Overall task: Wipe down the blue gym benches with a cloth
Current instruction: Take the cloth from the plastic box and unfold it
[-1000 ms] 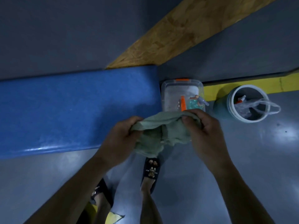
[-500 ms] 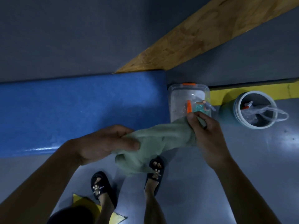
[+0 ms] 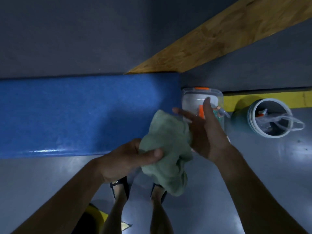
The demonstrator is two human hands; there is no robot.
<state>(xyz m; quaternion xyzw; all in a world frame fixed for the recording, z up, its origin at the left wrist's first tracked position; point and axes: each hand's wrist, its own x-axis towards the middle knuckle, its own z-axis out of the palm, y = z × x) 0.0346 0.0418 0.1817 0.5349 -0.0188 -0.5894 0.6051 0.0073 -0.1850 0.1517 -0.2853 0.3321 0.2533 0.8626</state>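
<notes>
A long blue gym bench (image 3: 76, 114) runs across the left and middle of the view, ending near the clear box. A crumpled pale green cloth (image 3: 167, 149) hangs in front of me over the bench's right end. My left hand (image 3: 128, 159) grips the cloth from the left, thumb across its front. My right hand (image 3: 204, 132) lies flat against the cloth's right side with straight, spread fingers.
A clear plastic box with orange clips (image 3: 202, 100) stands on the grey floor right of the bench, with a round grey bucket (image 3: 270, 122) holding clear plastic beside it. A wooden plank (image 3: 219, 39) slants behind. A yellow floor stripe (image 3: 270, 98) runs right. My sandalled feet (image 3: 158, 191) stand below.
My right hand has let go of the cloth's corner and opened flat against it. My left hand has gathered the cloth into a bundle and lifted it toward the bench's end.
</notes>
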